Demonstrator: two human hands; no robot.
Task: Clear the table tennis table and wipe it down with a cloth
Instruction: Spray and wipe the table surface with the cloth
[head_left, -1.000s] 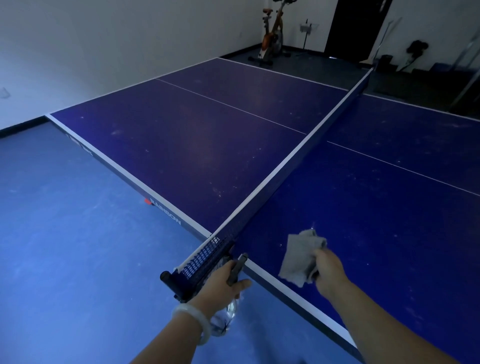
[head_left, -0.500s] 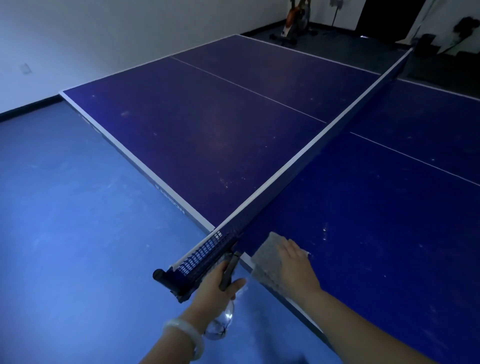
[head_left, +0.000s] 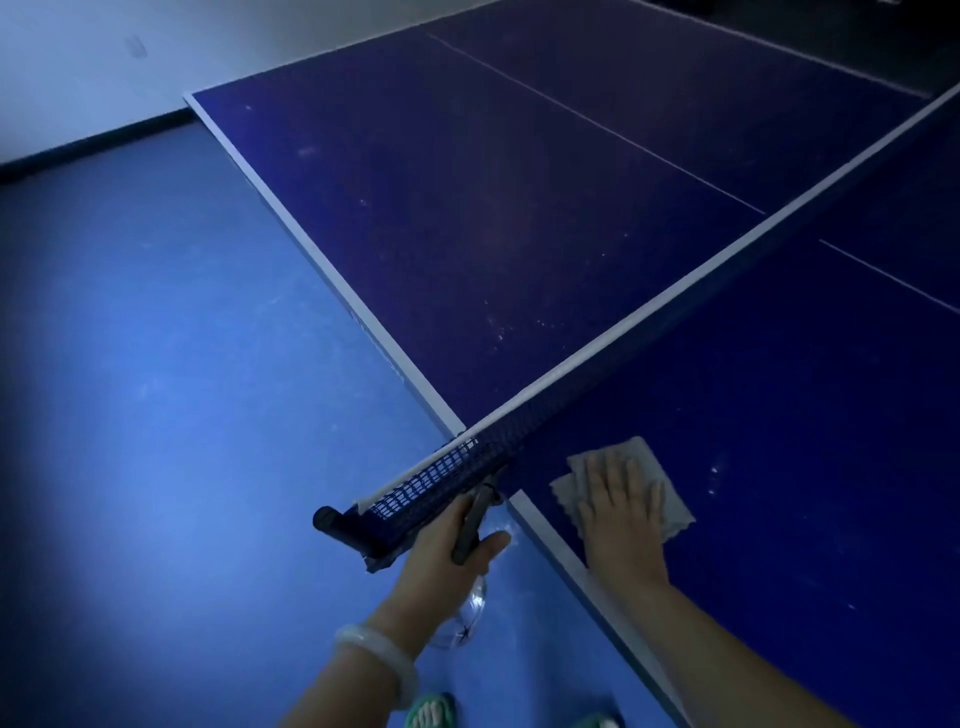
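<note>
Item: table tennis table (head_left: 519, 218), surface bare, clearing apparently done. We pressed cloth (head_left: 649, 483) flat under right hand (head_left: 621, 512), fingers straight, near net (head_left: 623, 343) corner. Left hand (head_left: 447, 551) gripped spray bottle (head_left: 470, 603). Specks remained; wiping barely begun, we judged.

We can read no text here. The only lettering we find is a faint white mark on the side edge of the table tennis table (head_left: 382, 353), on its left rim just beyond the net (head_left: 649, 317), and it is too dim and blurred for us to make out a single letter. We see no numbers, labels or signs on the tabletop or on the net post (head_left: 332, 519) at the near end.
</note>
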